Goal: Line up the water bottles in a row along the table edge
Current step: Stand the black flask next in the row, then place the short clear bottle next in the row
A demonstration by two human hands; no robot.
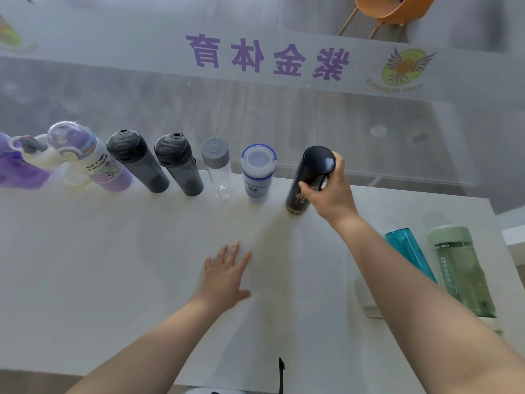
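Several bottles stand in a row along the far edge of the white table (113, 265): purple ones (93, 157) at the left, two dark grey ones (136, 163) (179, 166), a clear one with a grey cap (217, 169) and a white one with a blue rim (258, 172). At the row's right end my right hand (331, 191) is shut on a black bottle (308, 177) standing on the table. My left hand (227, 275) lies flat on the table, fingers spread, holding nothing. A teal bottle (406, 251) and a pale green bottle (461, 268) stand at the table's right side.
Behind the table's far edge is a frosted glass wall with purple characters (267, 56) and a round logo (403, 66). An orange chair (389, 9) shows beyond it. A small black strap (281, 373) hangs at the near edge.
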